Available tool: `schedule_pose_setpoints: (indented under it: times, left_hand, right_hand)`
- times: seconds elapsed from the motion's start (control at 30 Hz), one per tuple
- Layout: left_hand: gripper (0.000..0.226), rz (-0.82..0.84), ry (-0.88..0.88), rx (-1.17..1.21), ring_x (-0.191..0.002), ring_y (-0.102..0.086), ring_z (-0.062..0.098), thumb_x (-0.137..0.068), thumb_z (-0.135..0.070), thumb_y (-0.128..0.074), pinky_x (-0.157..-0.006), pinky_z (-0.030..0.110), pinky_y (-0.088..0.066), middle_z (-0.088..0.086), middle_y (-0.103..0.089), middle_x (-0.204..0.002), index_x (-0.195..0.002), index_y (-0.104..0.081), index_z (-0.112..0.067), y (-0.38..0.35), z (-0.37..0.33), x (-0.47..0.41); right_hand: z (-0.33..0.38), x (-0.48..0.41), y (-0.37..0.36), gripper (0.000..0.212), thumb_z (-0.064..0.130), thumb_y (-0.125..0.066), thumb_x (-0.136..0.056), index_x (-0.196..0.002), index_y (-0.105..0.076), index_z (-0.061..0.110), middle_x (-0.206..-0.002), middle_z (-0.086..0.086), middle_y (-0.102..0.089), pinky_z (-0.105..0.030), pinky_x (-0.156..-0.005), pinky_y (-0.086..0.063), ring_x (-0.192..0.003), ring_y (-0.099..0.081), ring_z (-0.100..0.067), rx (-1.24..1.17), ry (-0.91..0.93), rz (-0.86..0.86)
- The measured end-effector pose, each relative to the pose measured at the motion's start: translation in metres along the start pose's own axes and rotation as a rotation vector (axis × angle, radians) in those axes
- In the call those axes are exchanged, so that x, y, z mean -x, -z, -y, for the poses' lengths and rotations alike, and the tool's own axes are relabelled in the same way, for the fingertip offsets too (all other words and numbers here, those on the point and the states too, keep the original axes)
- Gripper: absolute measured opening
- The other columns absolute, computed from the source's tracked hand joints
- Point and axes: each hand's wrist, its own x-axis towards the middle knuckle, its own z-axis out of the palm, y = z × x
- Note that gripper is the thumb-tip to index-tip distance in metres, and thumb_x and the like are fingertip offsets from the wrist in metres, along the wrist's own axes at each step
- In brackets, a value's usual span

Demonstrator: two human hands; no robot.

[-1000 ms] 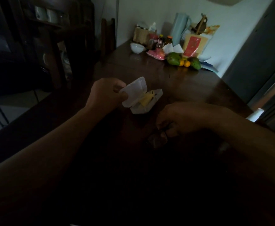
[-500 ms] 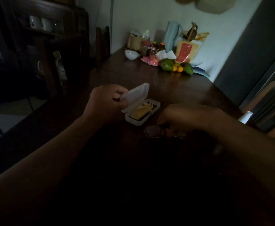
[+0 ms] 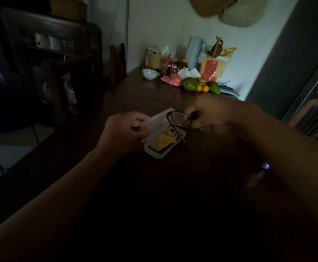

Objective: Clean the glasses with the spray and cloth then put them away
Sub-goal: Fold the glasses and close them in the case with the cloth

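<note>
A translucent white glasses case (image 3: 159, 153) lies open on the dark wooden table (image 3: 150, 95), with a yellow cloth (image 3: 162, 141) inside it. My left hand (image 3: 124, 129) pinches the raised lid of the case. My right hand (image 3: 211, 112) grips dark-framed glasses (image 3: 180, 119) at the bridge and holds them in the air just above the open case; one temple arm hangs down toward the case. A small object with a pale tip, possibly the spray bottle (image 3: 265, 165), shows dimly by my right forearm.
At the table's far end stand a white bowl (image 3: 150, 73), bottles and jars (image 3: 173, 68), a pink dish (image 3: 171, 80), green and orange fruit (image 3: 201, 86) and a yellow packet (image 3: 210, 70). A dark cabinet (image 3: 46, 59) and chairs stand at the left.
My right hand lifted the glasses off the table and brought them up over the open case. My left hand kept holding the lid open.
</note>
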Motion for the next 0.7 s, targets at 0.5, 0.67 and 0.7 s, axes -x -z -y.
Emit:
schedule_pose_setpoints:
  times: [0.5, 0.67, 0.7]
  left_hand:
    - [0.025, 0.017, -0.005, 0.019, -0.077, -0.067, -0.009, -0.077, -0.027, -0.072, -0.069, 0.017, -0.053, -0.021, -0.073, -0.081, -0.101, -0.069, -0.033, 0.003, 0.007, -0.004]
    - [0.027, 0.027, -0.015, 0.043, -0.076, -0.067, -0.011, -0.073, -0.028, -0.070, -0.067, 0.009, -0.051, -0.026, -0.072, -0.081, -0.100, -0.070, -0.034, 0.002, 0.010, -0.004]
    - [0.028, 0.035, -0.019, 0.056, -0.077, -0.067, -0.010, -0.073, -0.029, -0.070, -0.068, 0.011, -0.052, -0.026, -0.072, -0.083, -0.101, -0.070, -0.034, 0.002, 0.011, -0.004]
  right_hand:
    - [0.021, -0.030, -0.045, 0.022, 0.017, -0.060, -0.093, -0.112, -0.070, 0.019, -0.110, -0.009, -0.069, -0.030, -0.079, -0.039, -0.102, -0.063, -0.031, 0.201, 0.036, 0.037]
    - [0.028, -0.038, -0.054, 0.023, 0.015, -0.059, -0.093, -0.113, -0.070, 0.019, -0.112, -0.008, -0.069, -0.039, -0.088, -0.050, -0.104, -0.064, -0.029, 0.229, 0.048, 0.055]
    - [0.029, -0.038, -0.053, 0.024, 0.015, -0.060, -0.092, -0.113, -0.070, 0.021, -0.112, -0.004, -0.069, -0.037, -0.087, -0.052, -0.102, -0.065, -0.025, 0.237, 0.079, 0.045]
